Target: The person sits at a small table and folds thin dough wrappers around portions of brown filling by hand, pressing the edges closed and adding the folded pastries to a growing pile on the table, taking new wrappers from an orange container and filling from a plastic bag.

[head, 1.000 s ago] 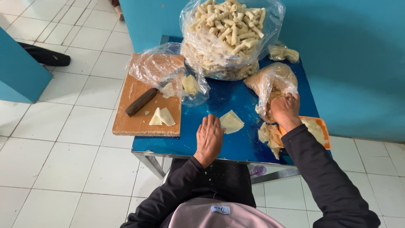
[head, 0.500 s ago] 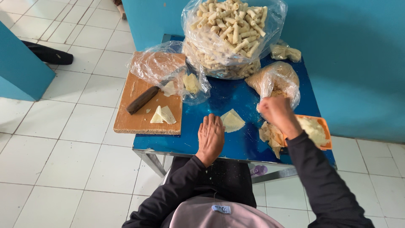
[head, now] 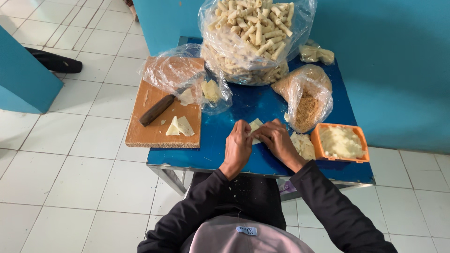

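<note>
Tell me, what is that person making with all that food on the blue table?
Both hands, left hand and right hand, are pinching a pale wrapper sheet on the blue table. A big clear bag of finished rolls stands at the back. An orange tub of pale filling sits by the right hand. A knife and cut wrappers lie on the wooden board.

One pale, thin wrapper sheet (head: 256, 126) lies flat on the blue surface (head: 211, 145), near centre. Fingers of both hands cover its left and right edges; its far corner shows.
</note>
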A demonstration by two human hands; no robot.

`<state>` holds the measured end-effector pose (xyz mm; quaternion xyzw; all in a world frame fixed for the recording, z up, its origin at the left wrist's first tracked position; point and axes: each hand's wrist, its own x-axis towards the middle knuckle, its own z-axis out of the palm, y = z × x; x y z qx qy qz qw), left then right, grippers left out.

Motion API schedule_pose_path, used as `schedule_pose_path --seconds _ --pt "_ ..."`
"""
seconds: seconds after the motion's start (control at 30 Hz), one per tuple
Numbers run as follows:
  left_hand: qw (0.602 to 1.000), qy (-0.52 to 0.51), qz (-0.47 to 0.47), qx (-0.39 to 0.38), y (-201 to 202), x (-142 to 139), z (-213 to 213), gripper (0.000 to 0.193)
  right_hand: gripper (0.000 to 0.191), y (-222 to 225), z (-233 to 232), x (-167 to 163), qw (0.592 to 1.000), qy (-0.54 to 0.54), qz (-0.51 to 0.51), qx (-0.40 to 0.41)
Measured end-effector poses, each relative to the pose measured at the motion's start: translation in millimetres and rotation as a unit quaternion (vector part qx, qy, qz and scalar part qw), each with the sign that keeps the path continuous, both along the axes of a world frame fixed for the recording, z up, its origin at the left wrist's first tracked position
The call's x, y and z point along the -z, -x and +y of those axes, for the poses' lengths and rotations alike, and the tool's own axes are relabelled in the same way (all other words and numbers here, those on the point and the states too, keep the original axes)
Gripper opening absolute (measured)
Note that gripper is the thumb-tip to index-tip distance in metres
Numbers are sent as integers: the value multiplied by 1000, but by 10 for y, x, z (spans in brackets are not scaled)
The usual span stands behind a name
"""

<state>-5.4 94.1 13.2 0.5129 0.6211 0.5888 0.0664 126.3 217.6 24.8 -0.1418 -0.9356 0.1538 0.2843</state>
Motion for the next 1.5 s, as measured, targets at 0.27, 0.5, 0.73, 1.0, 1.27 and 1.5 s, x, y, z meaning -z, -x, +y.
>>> schedule_pose_path --seconds 0.27,0.5,0.73,1.0,1.27,1.5 --pt "995 53 20 79 86 -38 -47 38 12 -4 64 34 1000 11 -13 13" --pt "988 75 54 125 156 -52 -75 35 54 -210 -22 31 998 16 -55 10" --pt "985 29 119 120 162 33 -70 20 84 -449 -246 10 945 -90 -286 128" --pt "987 52 100 115 187 58 -11 19 54 -626 -386 -94 930 -274 -217 117" --pt "988 49 60 134 252 101 26 23 39 -477 -493 168 972 -89 -82 201" --pt "982 50 112 143 255 181 28 25 33 -297 -479 85 971 -124 -35 201"
